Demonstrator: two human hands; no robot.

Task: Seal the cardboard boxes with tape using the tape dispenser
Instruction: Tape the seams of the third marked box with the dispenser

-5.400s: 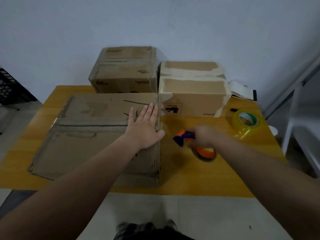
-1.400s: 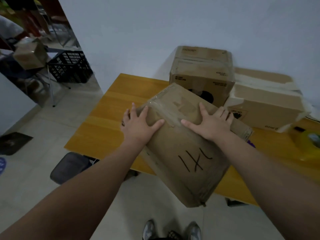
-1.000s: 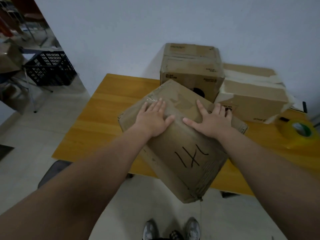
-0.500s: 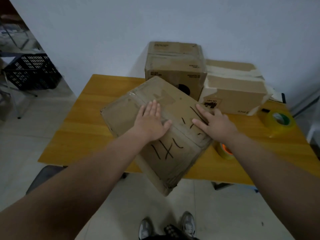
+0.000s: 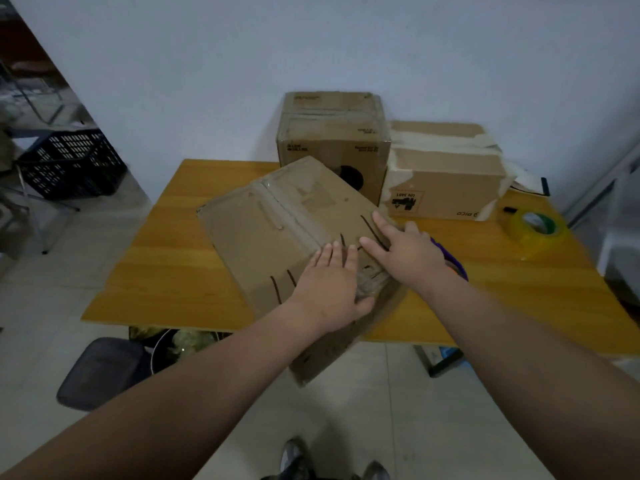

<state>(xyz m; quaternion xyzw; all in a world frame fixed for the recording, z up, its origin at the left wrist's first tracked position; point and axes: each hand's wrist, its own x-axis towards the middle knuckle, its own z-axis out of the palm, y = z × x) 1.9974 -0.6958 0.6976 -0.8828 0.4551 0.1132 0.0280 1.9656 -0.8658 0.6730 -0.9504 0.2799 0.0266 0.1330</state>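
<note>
A large worn cardboard box (image 5: 277,230) with black marker strokes and a taped seam lies skewed on the wooden table (image 5: 173,271), its near corner hanging over the front edge. My left hand (image 5: 332,285) lies flat on its top near that corner, the thumb at the crumpled edge. My right hand (image 5: 405,251) presses on the box's right edge with fingers spread. The tape dispenser (image 5: 453,265), purple with an orange roll, lies just right of the box, mostly hidden behind my right hand.
Two more cardboard boxes stand at the back of the table: a tall one (image 5: 332,143) and a lower one with white tape (image 5: 446,168). A yellow tape roll (image 5: 533,230) lies at the right. A black crate (image 5: 65,161) stands at the left, a dark bag (image 5: 100,372) under the table.
The box has turned and slid further onto the table over the last second. Both hands have shifted toward its near right corner. The view has swung right.
</note>
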